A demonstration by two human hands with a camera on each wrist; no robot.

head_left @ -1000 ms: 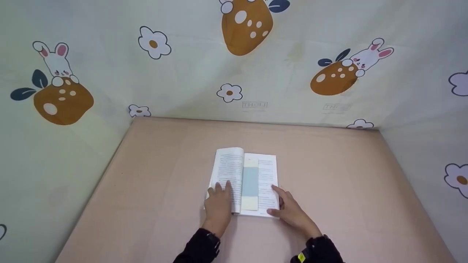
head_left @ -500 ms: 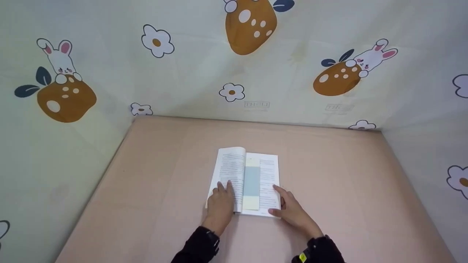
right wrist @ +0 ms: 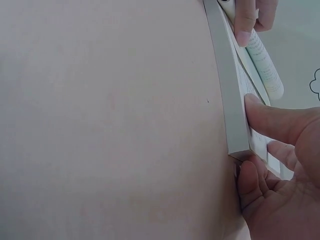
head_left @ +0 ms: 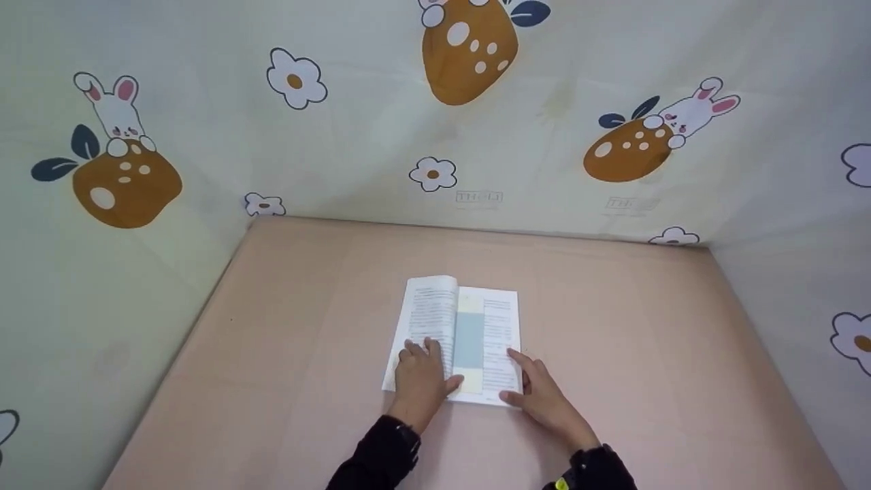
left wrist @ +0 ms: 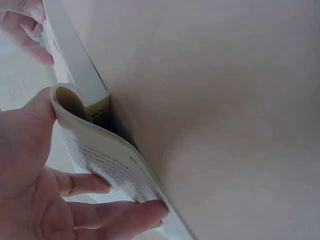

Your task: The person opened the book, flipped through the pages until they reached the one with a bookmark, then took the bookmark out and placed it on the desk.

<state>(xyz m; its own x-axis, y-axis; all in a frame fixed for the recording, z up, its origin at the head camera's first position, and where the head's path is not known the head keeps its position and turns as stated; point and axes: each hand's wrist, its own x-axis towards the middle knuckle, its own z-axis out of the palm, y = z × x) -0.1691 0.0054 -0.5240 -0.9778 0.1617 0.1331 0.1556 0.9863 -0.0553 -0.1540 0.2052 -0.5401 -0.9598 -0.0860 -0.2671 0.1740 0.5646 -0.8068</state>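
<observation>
An open book (head_left: pixel 501 340) lies on the table, its left pages curling up near the spine. A blue and pale yellow bookmark strip (head_left: pixel 469 340) lies on the right page beside the fold. My left hand (head_left: pixel 418 381) rests on the left page, fingers slightly bent, thumb reaching across the fold to the strip's lower end. In the left wrist view, the left fingers (left wrist: pixel 142 215) press the printed page. My right hand (head_left: pixel 548 398) holds the book's lower right edge. In the right wrist view, its thumb (right wrist: pixel 272 120) lies on top of the page, other fingers at the side and corner.
The pinkish-beige tabletop (head_left: pixel 326 306) surrounds the book. A pale backdrop (head_left: pixel 354 136) with printed rabbits, brown fruit and flowers stands behind the table and at both sides.
My left hand has shifted slightly right, and its thumb now stretches over the fold onto the strip's lower end. The right hand keeps its place on the book's edge.
</observation>
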